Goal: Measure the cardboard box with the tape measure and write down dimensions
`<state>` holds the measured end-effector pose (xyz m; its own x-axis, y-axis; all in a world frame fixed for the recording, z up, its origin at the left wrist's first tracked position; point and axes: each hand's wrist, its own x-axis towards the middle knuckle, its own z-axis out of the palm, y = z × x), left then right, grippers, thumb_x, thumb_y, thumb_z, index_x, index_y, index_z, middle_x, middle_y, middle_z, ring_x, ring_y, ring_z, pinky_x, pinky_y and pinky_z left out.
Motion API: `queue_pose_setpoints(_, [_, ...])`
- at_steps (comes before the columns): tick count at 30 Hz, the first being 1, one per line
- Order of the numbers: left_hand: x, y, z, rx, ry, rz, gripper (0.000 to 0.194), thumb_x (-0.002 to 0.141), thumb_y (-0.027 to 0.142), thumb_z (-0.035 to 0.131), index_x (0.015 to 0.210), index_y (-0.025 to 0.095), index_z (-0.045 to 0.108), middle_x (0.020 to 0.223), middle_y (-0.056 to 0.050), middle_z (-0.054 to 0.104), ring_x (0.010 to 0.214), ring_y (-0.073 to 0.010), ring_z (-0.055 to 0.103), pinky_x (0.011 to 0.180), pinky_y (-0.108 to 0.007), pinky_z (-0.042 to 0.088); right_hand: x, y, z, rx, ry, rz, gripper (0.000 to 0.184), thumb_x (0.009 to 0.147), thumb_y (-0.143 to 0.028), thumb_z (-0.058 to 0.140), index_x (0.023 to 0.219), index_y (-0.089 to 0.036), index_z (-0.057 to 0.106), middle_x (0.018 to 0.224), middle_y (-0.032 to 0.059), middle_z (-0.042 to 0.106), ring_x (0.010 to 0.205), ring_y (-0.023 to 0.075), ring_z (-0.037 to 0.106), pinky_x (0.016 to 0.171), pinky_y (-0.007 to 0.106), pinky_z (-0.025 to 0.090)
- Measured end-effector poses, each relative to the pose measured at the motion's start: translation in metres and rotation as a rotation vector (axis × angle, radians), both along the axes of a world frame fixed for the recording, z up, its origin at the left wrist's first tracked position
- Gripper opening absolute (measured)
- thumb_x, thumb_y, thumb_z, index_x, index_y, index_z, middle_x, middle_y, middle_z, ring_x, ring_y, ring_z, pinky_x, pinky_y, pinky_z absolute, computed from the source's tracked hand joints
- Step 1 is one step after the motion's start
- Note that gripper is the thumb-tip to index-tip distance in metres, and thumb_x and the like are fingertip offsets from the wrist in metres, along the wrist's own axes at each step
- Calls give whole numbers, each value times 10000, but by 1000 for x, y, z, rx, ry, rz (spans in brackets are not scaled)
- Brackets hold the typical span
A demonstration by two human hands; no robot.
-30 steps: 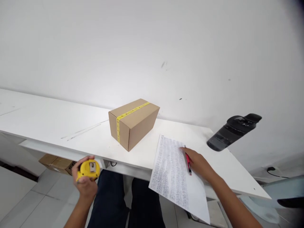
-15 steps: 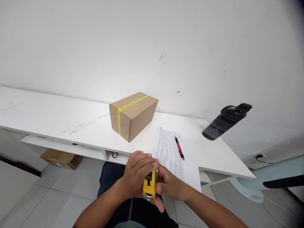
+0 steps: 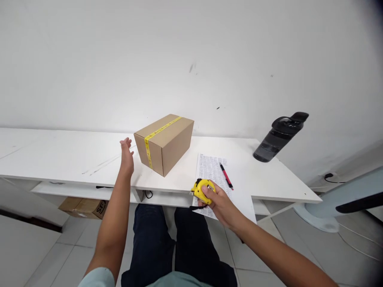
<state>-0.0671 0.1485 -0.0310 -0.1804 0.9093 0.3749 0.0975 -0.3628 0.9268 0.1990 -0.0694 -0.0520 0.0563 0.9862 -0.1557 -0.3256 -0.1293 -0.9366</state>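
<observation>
My right hand (image 3: 216, 199) grips a yellow tape measure (image 3: 203, 190) above the near edge of the desk, its black strap hanging below. No blade shows pulled out. My left hand (image 3: 127, 156) is raised just left of a brown cardboard box (image 3: 176, 147), fingers apart and holding nothing. A small gap shows between that hand and the box. Yellow printed tape (image 3: 158, 132) runs over the top and down the left end of the closed box. Under and beyond the tape measure lies a handwritten sheet of paper (image 3: 209, 169), with a red and black pen (image 3: 226, 176) on it.
A dark water bottle (image 3: 277, 139) stands at the right of the white desk (image 3: 74, 153), near the wall. Below the desk, a second cardboard box (image 3: 83, 207) sits on the tiled floor at left. A pale blue stand (image 3: 317, 215) is at right.
My hands have parted. The left has let go of the tape measure and moved up and left to beside the box; the right has lifted the tape measure over the paper.
</observation>
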Motion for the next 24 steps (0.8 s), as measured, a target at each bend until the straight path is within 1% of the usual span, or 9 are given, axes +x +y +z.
queue_pose_setpoints(2, [0, 12, -3, -52, 37, -105, 995, 873, 881, 20, 1276, 204, 627, 1421, -190, 610, 1391, -329, 523, 1090, -521, 461, 3, 8, -2, -40, 13, -59, 512, 712, -615, 854, 961, -224, 637, 888, 22, 720, 605, 138, 589, 587, 296, 433])
queue_pose_setpoints(5, [1, 2, -16, -75, 97, -170, 917, 875, 900, 192, 1270, 204, 641, 1356, -171, 657, 1300, -324, 594, 1078, -526, 470, 12, 17, 0, -66, 20, -93, 516, 726, -607, 849, 989, -215, 641, 931, 31, 724, 581, 115, 554, 562, 278, 416])
queue_pose_setpoints(8, [3, -27, -33, -46, 110, -131, 865, 860, 888, 353, 1299, 188, 609, 1390, -182, 626, 1269, -328, 606, 1059, -534, 480, 19, 19, 10, -25, 10, -70, 475, 753, -590, 838, 964, -210, 644, 890, 17, 691, 584, 111, 549, 542, 264, 395])
queue_pose_setpoints(11, [9, -65, -44, -36, 140, -146, 714, 906, 802, 427, 1218, 198, 645, 1221, -137, 710, 1175, -292, 651, 1050, -498, 493, 21, 11, 21, 28, 69, 10, 430, 773, -558, 835, 963, -217, 656, 886, 12, 664, 636, 120, 584, 591, 266, 433])
queue_pose_setpoints(13, [15, -91, -46, 0, 158, -91, 592, 948, 721, 461, 1200, 217, 645, 1095, -100, 739, 1128, -268, 666, 1065, -480, 485, 20, 4, 29, 58, 100, 74, 443, 749, -529, 861, 1011, -230, 665, 931, 24, 671, 688, 136, 608, 639, 280, 467])
queue_pose_setpoints(17, [26, -134, -31, 312, 276, 22, 469, 1012, 599, 452, 1299, 252, 587, 1140, -96, 722, 1112, -253, 680, 1006, -450, 526, 15, -5, 41, 104, 28, 240, 507, 706, -468, 905, 1086, -251, 649, 950, 34, 685, 743, 168, 632, 687, 312, 501])
queue_pose_setpoints(20, [29, -155, -6, 693, 534, -131, 569, 948, 632, 569, 1408, 298, 521, 1202, -109, 724, 1112, -265, 693, 974, -449, 550, 8, -9, 49, 130, -57, 358, 510, 727, -401, 906, 1133, -278, 622, 944, 12, 674, 777, 163, 627, 693, 297, 508])
queue_pose_setpoints(22, [29, -164, 10, 894, 693, -265, 602, 919, 587, 653, 1435, 314, 505, 1109, -73, 767, 1015, -235, 728, 986, -436, 548, 1, -10, 55, 168, -87, 403, 481, 757, -399, 884, 1143, -287, 620, 940, 1, 658, 783, 152, 612, 689, 281, 508])
queue_pose_setpoints(24, [27, -170, 19, 1027, 791, -326, 498, 944, 461, 682, 1399, 312, 544, 952, -4, 793, 887, -187, 748, 1019, -414, 528, -6, -12, 60, 211, -100, 425, 450, 785, -430, 856, 1145, -285, 628, 945, 3, 657, 787, 152, 613, 691, 281, 517])
